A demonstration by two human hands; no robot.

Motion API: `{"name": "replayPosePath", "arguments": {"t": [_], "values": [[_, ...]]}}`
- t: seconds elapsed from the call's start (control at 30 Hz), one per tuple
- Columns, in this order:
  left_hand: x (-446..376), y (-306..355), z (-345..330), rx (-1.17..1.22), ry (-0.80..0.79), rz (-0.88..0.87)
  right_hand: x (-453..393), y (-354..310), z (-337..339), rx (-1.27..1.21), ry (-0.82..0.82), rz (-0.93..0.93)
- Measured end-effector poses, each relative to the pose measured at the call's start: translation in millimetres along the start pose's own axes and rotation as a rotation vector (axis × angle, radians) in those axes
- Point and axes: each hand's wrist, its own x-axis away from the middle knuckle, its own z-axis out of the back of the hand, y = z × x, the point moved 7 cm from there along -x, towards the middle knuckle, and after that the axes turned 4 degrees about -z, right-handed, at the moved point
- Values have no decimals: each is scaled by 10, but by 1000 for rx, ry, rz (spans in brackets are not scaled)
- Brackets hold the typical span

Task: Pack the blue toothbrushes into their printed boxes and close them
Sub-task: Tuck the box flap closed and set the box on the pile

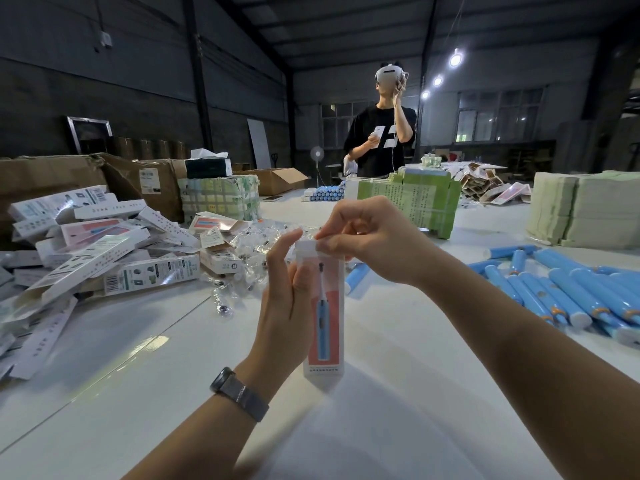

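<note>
Progress: midway by the look of it, with one printed box (323, 313) being closed at its top end while plenty is waiting on both sides
Done so far: judging by the heap of printed boxes (104, 251) lying on the left of the desk (398, 393), some possibly packed already; several showing open flaps, so cannot tell how many are finished
Left to do: tucking in the top flap (306, 247) of the box in hand, then working through the loose blue toothbrushes (568, 289) lying in a spread on the right of the desk, well apart from the heap
Box in hand: standing upright just above the desk, middle of the view, printed side with a blue brush picture facing the camera; contents hidden, so cannot tell whether a brush is sitting inside
Left hand (287, 299): holding the box along its left edge, fingers (282, 251) reaching up straight beside the top flap, palm lying against the side; grip looking light, more steadying than clamping
Right hand (367, 237): curling over the top, fingers narrowed to a pinch on the white flap, pressing or folding it toward the opening
Nearby: one more blue toothbrush (356, 277) lying just behind the box, partly hidden by it; clear wrapped small parts (256, 244) scattered between the heap and the hands
Background: a second person (381, 133) standing beyond the desk, touching a headset; stacked green cartons (426, 202) sitting behind the hands
</note>
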Motion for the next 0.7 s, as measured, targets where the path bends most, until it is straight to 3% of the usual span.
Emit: {"name": "replayPosePath", "arguments": {"t": [0.27, 0.43, 0.7], "values": [[-10, 13, -26, -50, -29, -1, -11, -36, 25, 88, -62, -54], [1, -40, -26, -34, -18, 32, -28, -98, 8, 299, 26, 9], [-5, -29, 2, -44, -26, 36, -7, -176, -62, 404, 36, 106]]}}
